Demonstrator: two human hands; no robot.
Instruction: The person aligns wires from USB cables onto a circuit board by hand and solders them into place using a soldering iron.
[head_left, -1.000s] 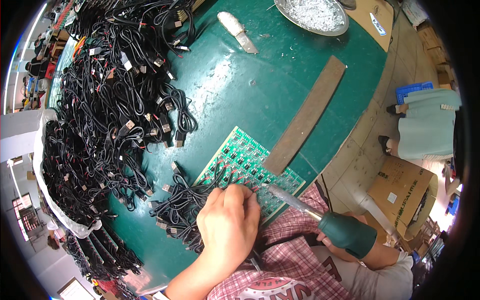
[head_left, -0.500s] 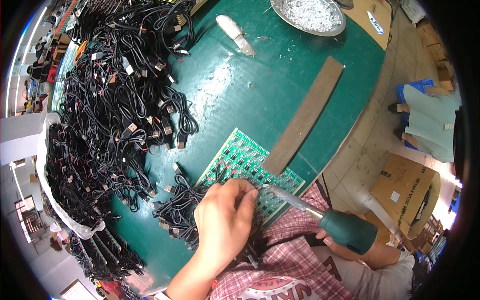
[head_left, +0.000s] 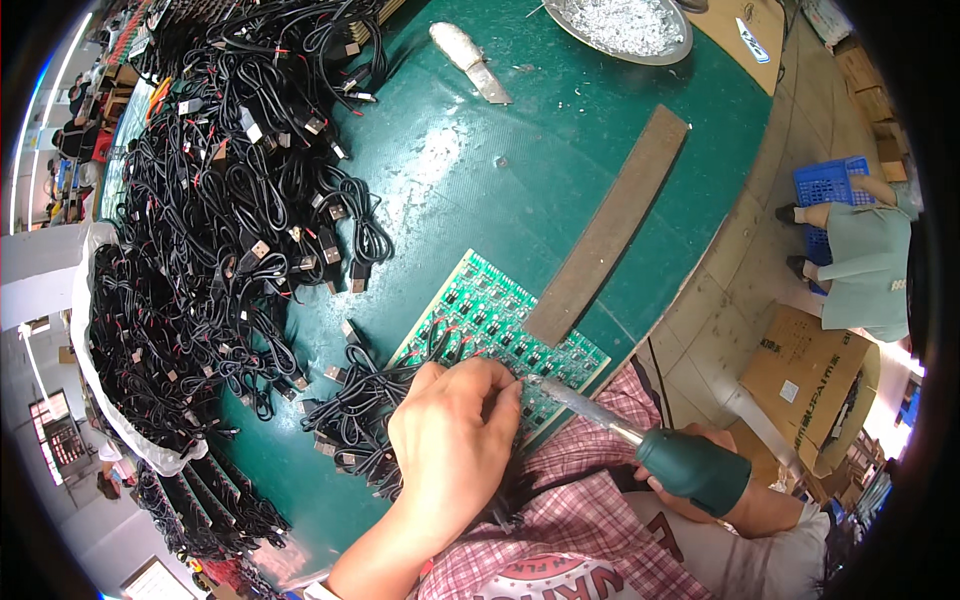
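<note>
A green circuit board panel [head_left: 495,315] lies on the green mat near the table's front edge. My left hand [head_left: 452,440] rests on its near side, fingers pinched on a thin black cable end among the bundle of black cables [head_left: 355,405] beside it. My right hand [head_left: 715,490] grips the green handle of a soldering iron [head_left: 640,440], whose metal tip touches the board right by my left fingertips.
A large heap of black cables with plug ends [head_left: 220,230] covers the table's left. A long brown bar [head_left: 605,230] lies against the board's far edge. A scraper [head_left: 468,58] and a metal dish of silvery bits [head_left: 625,25] sit at the back. A seated person [head_left: 865,255] and a cardboard box [head_left: 800,375] are at the right.
My left hand shifted slightly right along the board toward the iron's tip. The soldering iron stayed almost in place.
</note>
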